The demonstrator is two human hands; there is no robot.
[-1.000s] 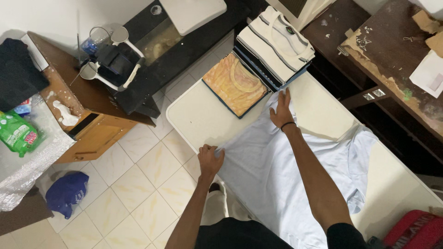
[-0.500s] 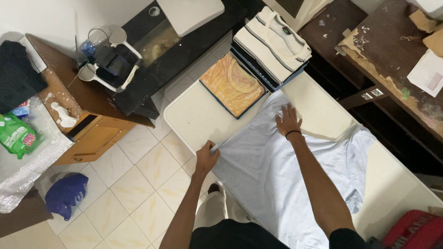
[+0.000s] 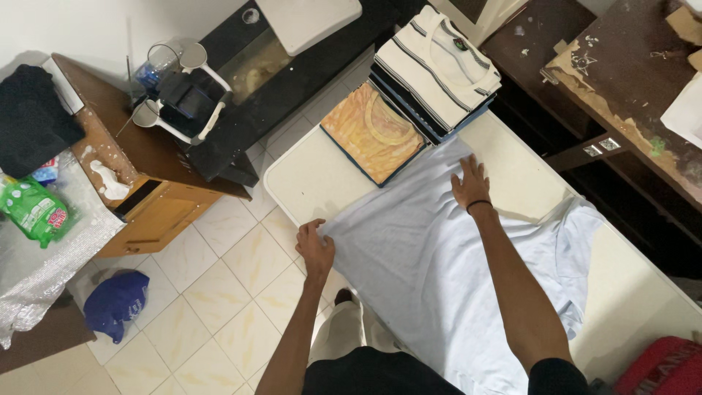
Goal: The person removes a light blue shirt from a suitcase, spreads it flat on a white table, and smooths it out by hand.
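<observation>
A light blue t-shirt [image 3: 424,271] lies spread on a white table [image 3: 307,183]. My left hand [image 3: 315,247] pinches the shirt's corner at the table's near-left edge. My right hand [image 3: 471,183] lies flat, fingers spread, on the shirt's far edge, a dark band on its wrist. Just beyond it sit a folded orange shirt [image 3: 373,132] and a stack of folded clothes topped by a striped shirt [image 3: 437,69].
A wooden cabinet [image 3: 139,183] stands to the left on the tiled floor, with a dark appliance [image 3: 186,102] and a green packet [image 3: 36,212] nearby. A blue bag [image 3: 115,303] lies on the floor. A worn dark desk [image 3: 629,95] is at right, a red bag [image 3: 662,369] bottom right.
My left hand has pulled the shirt corner further left to the table's edge. My right hand slid right along the far edge, smoothing the cloth flat.
</observation>
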